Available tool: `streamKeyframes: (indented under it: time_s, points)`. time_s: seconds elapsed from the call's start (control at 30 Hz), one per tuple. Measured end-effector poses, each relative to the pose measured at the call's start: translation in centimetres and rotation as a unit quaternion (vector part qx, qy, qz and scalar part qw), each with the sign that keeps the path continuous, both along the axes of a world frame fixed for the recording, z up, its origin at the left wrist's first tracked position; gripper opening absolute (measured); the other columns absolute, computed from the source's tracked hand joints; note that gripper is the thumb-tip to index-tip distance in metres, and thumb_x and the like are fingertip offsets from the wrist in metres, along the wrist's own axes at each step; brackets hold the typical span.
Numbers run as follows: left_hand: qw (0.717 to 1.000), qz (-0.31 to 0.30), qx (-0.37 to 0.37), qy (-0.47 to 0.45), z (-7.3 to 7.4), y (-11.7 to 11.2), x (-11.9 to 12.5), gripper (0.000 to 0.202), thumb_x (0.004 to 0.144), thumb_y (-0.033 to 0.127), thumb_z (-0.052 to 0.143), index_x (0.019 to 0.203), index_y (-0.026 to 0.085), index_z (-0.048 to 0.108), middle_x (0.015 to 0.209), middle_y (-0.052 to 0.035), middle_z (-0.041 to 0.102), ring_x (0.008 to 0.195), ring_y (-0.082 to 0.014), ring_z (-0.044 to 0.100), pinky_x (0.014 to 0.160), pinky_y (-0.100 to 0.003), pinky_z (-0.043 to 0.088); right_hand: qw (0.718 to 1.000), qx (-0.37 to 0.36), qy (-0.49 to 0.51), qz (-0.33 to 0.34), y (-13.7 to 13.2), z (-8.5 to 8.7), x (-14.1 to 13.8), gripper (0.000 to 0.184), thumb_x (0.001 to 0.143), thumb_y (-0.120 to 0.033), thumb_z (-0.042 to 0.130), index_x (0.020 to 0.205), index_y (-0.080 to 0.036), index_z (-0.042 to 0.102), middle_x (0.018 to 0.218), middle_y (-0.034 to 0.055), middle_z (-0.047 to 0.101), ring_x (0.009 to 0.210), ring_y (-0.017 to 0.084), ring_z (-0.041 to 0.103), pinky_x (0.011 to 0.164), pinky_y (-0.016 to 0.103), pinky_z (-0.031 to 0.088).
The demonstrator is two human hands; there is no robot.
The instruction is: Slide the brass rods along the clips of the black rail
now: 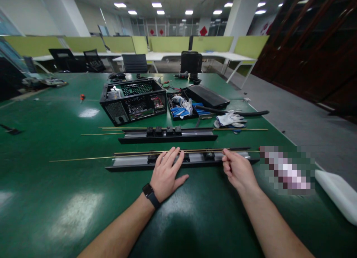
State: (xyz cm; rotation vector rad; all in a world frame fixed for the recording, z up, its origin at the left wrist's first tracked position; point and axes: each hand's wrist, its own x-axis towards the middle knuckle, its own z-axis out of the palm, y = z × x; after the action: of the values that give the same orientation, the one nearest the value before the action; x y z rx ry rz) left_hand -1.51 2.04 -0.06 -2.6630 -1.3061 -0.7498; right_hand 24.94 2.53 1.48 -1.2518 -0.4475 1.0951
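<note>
A black channel rail (pixel 134 169) with a pale inner strip lies across the table in front of me. Black blocks (pixel 209 155) sit in it, partly hidden by my fingers. Thin brass rods (pixel 80 160) run along the channel, one reaching well past its left end. My left hand (pixel 167 172), a dark watch on its wrist, rests over the middle of the rail with fingers stretched out across the rods. Near the rail's right part, my right hand (pixel 238 167) pinches a brass rod between thumb and forefinger, the other fingers curled.
Behind lies a second channel rail (pixel 167 139) with several black blocks and more brass rods (pixel 245 129). Farther back are an open computer case (pixel 118 113), a tray of gloves (pixel 181 105), a black panel (pixel 208 95) and white gloves (pixel 230 119). A white object (pixel 336 194) lies right, near a blurred patch.
</note>
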Motion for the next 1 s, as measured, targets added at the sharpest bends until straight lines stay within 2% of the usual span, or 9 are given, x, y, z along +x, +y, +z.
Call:
streamKeyframes:
  time_s: [0.13, 0.37, 0.47, 0.73, 0.87, 1.0]
  points:
    - [1.000, 0.001, 0.001, -0.009, 0.1, 0.0, 0.1, 0.071, 0.090, 0.048, 0.062, 0.151, 0.019, 0.040, 0.155, -0.0127, 0.042, 0.145, -0.0303, 0.036, 0.119, -0.048, 0.026, 1.000, 0.003, -0.001, -0.002, 0.0, 0.1, -0.1, 0.038, 0.065, -0.038, 0.088, 0.074, -0.016, 0.059, 0.057, -0.0015, 0.059, 0.031, 0.004, 0.040, 0.022, 0.014, 0.021]
    - [1.000, 0.003, -0.004, -0.004, 0.1, 0.0, 0.1, 0.071, 0.091, 0.050, 0.061, 0.151, 0.019, 0.040, 0.156, -0.0128, 0.041, 0.146, -0.0302, 0.034, 0.119, -0.048, 0.025, 0.998, -0.008, -0.036, 0.055, 0.0, -0.3, -0.8, 0.044, 0.063, -0.046, 0.089, 0.072, -0.015, 0.059, 0.062, 0.0004, 0.064, 0.030, 0.002, 0.038, 0.022, 0.012, 0.019]
    - [1.000, 0.003, -0.008, 0.003, 0.2, 0.0, 0.0, 0.070, 0.092, 0.049, 0.060, 0.151, 0.019, 0.040, 0.157, -0.0122, 0.039, 0.147, -0.0295, 0.032, 0.119, -0.048, 0.024, 0.998, -0.010, -0.026, 0.056, 0.1, -0.4, -0.6, 0.044, 0.063, -0.046, 0.089, 0.069, -0.016, 0.057, 0.057, -0.0009, 0.061, 0.029, 0.003, 0.037, 0.022, 0.013, 0.020]
    - [1.000, 0.004, -0.009, 0.006, 0.6, 0.1, 0.1, 0.068, 0.092, 0.049, 0.059, 0.150, 0.019, 0.042, 0.157, -0.0117, 0.040, 0.146, -0.0296, 0.033, 0.119, -0.048, 0.025, 1.000, -0.003, -0.005, 0.003, 0.2, -0.2, 0.4, 0.041, 0.063, -0.040, 0.090, 0.069, -0.016, 0.057, 0.056, -0.0018, 0.059, 0.030, 0.004, 0.040, 0.021, 0.013, 0.023]
    - [1.000, 0.005, -0.014, 0.003, 0.6, 0.1, 0.1, 0.068, 0.092, 0.050, 0.059, 0.150, 0.019, 0.041, 0.156, -0.0121, 0.041, 0.146, -0.0299, 0.034, 0.119, -0.048, 0.026, 1.000, -0.014, -0.008, 0.023, 0.1, -0.1, -0.1, 0.041, 0.064, -0.043, 0.090, 0.074, -0.016, 0.060, 0.061, -0.0002, 0.063, 0.030, 0.004, 0.040, 0.021, 0.013, 0.021]
    - [1.000, 0.004, -0.008, 0.000, 0.5, 0.1, 0.1, 0.069, 0.091, 0.049, 0.060, 0.150, 0.019, 0.042, 0.155, -0.0123, 0.042, 0.145, -0.0302, 0.035, 0.118, -0.048, 0.027, 0.998, -0.020, -0.018, 0.051, 0.1, -0.1, -0.7, 0.043, 0.063, -0.044, 0.089, 0.070, -0.016, 0.059, 0.059, 0.0002, 0.063, 0.028, 0.003, 0.037, 0.021, 0.013, 0.020]
